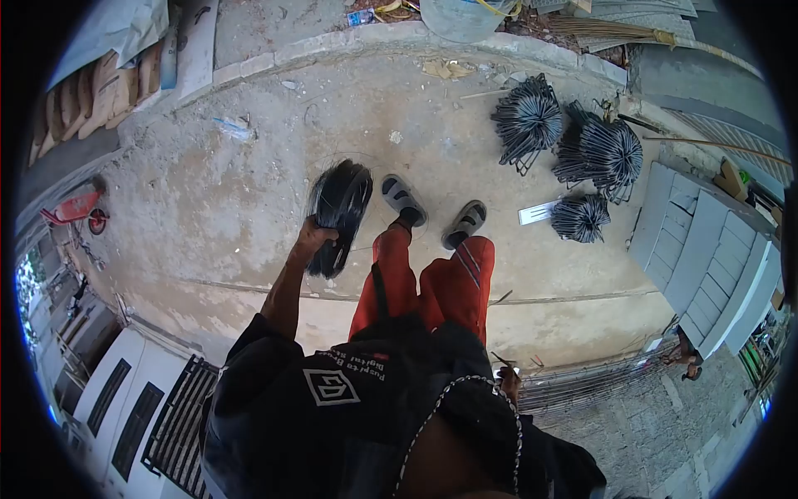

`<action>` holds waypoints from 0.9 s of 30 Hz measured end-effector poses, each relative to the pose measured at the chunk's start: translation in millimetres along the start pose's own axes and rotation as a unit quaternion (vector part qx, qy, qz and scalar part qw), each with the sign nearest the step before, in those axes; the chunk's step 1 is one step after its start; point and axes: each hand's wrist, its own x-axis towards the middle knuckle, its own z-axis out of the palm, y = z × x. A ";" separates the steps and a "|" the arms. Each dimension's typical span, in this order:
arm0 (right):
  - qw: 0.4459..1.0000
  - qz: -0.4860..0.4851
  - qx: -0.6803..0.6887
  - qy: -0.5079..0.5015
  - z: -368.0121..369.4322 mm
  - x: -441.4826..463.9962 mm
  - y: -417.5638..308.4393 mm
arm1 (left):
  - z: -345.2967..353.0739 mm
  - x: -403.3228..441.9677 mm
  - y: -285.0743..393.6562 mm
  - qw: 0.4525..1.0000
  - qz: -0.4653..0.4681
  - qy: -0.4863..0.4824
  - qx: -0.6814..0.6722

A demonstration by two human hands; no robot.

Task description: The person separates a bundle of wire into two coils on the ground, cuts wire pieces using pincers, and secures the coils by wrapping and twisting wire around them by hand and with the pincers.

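My left hand [317, 236] is closed around the side of a dark coil of thin wire [341, 208], which hangs over the concrete floor left of my feet. Low in the view, my right hand [509, 384] shows only in part beside my dark shirt. Its fingers are closed on a thin dark object, too small to name. Several bundles of bent steel bars lie on the floor at the upper right: one [528, 121], a larger one [611, 154] and a small one [581, 218] next to a pale slotted strip [538, 212].
Grey stacked panels [702, 249] stand at the right. Long thin bars [582, 389] lie behind me at the lower right, near a partly visible person [689, 353]. A red wheelbarrow [76, 208] is far left. A bucket [465, 18] stands beyond the low kerb [332, 51].
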 end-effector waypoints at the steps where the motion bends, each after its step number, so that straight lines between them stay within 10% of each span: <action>1: 1.000 -0.007 -0.013 -0.001 -6.4 -6.0 9.1 | -16.8 26.5 -2.8 1.000 0.012 0.005 0.010; 8: 0.996 0.069 -0.054 0.027 -12.6 41.4 -18.3 | -69.9 200.7 48.8 0.976 0.073 0.161 0.130; 11: 0.996 0.010 -0.087 0.023 1.5 91.0 -65.7 | -17.7 275.5 47.0 0.829 0.107 0.376 0.400; 15: 0.990 -0.052 -0.130 0.009 77.1 196.8 -147.9 | 71.0 370.6 -6.2 0.774 0.140 0.426 0.447; 21: 0.857 -0.375 -0.351 -0.038 303.7 361.5 -273.5 | 198.8 542.4 -149.8 0.848 0.104 0.118 0.506; 27: 0.802 -0.495 -0.303 -0.143 448.9 412.9 -318.0 | 215.2 573.7 -204.1 0.803 0.192 0.174 0.537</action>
